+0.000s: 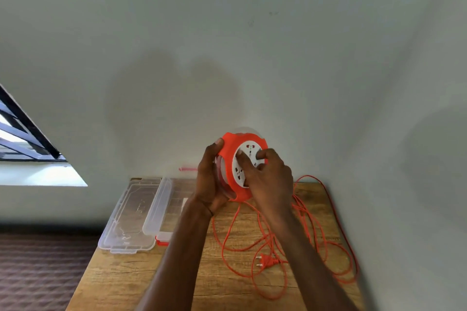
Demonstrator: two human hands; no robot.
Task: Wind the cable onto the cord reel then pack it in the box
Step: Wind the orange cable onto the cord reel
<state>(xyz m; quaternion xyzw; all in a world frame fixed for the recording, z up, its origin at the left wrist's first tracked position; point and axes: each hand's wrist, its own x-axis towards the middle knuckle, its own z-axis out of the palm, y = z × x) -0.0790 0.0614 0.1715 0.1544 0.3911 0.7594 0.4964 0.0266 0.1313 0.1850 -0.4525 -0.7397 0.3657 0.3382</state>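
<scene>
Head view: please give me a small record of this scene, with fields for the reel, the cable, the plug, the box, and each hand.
reel: orange cord reel held up above the table
cable: orange cable, mostly unwound, lying in loose loops on the table
plug: two-pin plug lying on the table
box: clear box, open, its lid lying beside it
left hand: left hand grips the reel's rim
right hand: right hand, fingers on the white socket face

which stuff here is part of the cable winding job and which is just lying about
Part of the job:
cord reel, held in both hands
orange cable loose on the table
plug
clear box
box lid

Just lying about:
pink item by the wall
window
</scene>
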